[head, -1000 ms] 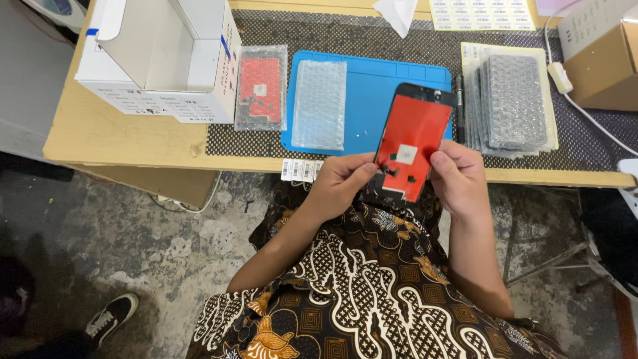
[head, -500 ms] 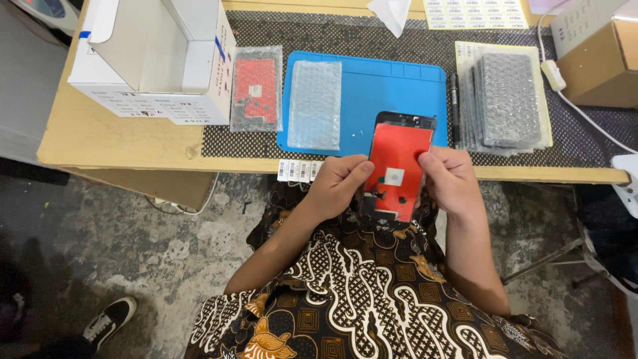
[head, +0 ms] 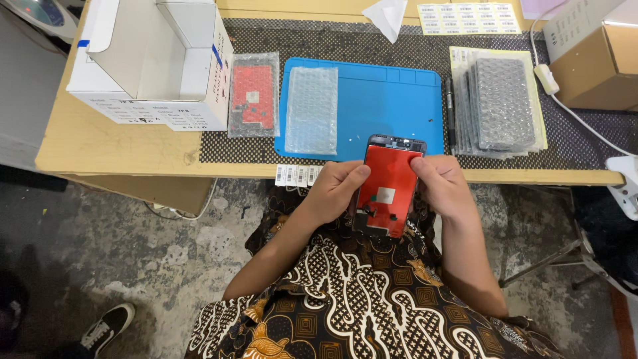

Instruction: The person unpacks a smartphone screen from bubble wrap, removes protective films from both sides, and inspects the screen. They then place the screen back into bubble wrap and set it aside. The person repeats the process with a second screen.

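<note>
Both of my hands hold a phone screen panel [head: 389, 186] with a red back and a black frame, upright over my lap at the table's front edge. My left hand [head: 335, 193] grips its left side. My right hand [head: 442, 186] grips the right side, thumb near the top corner. Just beyond it lies a blue work mat [head: 385, 106] with an empty bubble-wrap pouch [head: 311, 110] on it. Another red panel in a clear bag [head: 252, 93] lies left of the mat.
An open white cardboard box [head: 153, 60] stands at the back left. A stack of bubble-wrapped panels [head: 502, 103] lies right of the mat, a black pen [head: 450, 110] beside it. A brown carton [head: 601, 63], sticker sheets [head: 468, 18] and a barcode label strip [head: 297, 175] are nearby.
The panel has come down and turned more upright, moving off the mat toward my lap. Both hands kept their hold on it.
</note>
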